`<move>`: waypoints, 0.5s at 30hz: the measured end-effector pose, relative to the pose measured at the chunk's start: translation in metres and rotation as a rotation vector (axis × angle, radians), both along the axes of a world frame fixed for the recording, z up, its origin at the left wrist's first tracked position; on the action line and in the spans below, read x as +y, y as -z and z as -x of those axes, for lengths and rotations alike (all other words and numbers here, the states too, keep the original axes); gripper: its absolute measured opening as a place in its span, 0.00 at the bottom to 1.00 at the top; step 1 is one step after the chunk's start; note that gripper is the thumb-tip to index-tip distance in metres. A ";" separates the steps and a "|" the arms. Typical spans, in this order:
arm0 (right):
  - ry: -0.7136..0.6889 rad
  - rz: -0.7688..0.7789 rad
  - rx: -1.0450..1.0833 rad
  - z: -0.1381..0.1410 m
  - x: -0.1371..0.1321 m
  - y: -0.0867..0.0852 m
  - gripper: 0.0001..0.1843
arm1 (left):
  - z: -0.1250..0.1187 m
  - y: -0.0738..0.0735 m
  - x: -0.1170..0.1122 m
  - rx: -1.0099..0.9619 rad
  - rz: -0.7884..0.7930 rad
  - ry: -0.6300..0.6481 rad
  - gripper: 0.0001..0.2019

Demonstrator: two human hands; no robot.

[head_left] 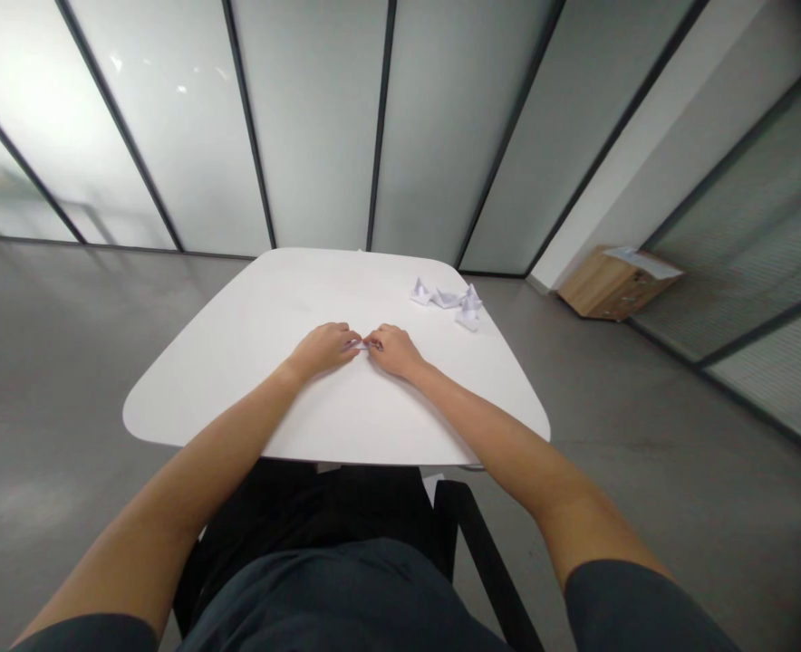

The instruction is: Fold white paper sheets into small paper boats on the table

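My left hand [323, 351] and my right hand [393, 351] rest on the white rounded table [434, 421], fingertips meeting near its middle. Both pinch a small piece of folded white paper [358, 345], mostly hidden by my fingers. Farther away, toward the right of the table, lies a small group of folded white paper pieces [447, 300]. Neither hand touches that group.
A low wooden drawer unit [611, 288] with white paper on top stands on the grey floor at the right. Frosted glass panels with dark frames run behind the table. A black chair frame [486, 552] is at my lower right.
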State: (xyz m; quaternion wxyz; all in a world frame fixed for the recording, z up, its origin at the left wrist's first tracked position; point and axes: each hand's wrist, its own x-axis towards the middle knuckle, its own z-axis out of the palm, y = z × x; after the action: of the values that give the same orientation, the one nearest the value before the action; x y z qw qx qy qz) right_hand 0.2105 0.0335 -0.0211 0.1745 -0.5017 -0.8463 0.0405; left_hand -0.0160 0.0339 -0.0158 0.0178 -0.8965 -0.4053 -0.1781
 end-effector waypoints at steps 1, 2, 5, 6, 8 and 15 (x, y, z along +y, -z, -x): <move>-0.004 -0.002 -0.002 0.000 0.000 0.000 0.16 | 0.000 0.000 0.000 0.011 -0.006 0.001 0.17; -0.009 -0.005 -0.004 -0.001 0.000 0.000 0.16 | 0.000 0.000 0.000 0.021 -0.013 0.002 0.18; -0.018 -0.014 -0.002 -0.001 -0.001 0.000 0.16 | 0.000 -0.001 -0.002 0.044 -0.031 -0.004 0.18; -0.019 -0.014 0.002 -0.001 -0.001 0.000 0.16 | -0.001 -0.001 -0.002 0.051 -0.034 -0.008 0.17; -0.023 -0.013 0.008 -0.001 -0.002 0.000 0.16 | -0.001 -0.002 -0.003 0.059 -0.036 -0.017 0.17; -0.012 -0.015 0.078 -0.004 0.001 0.004 0.16 | -0.002 -0.004 -0.003 0.032 -0.016 -0.018 0.19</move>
State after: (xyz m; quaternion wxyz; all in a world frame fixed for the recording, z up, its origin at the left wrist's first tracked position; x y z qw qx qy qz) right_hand 0.2141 0.0345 -0.0253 0.2107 -0.4932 -0.8422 0.0548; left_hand -0.0140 0.0311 -0.0120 0.0332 -0.8955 -0.4114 -0.1666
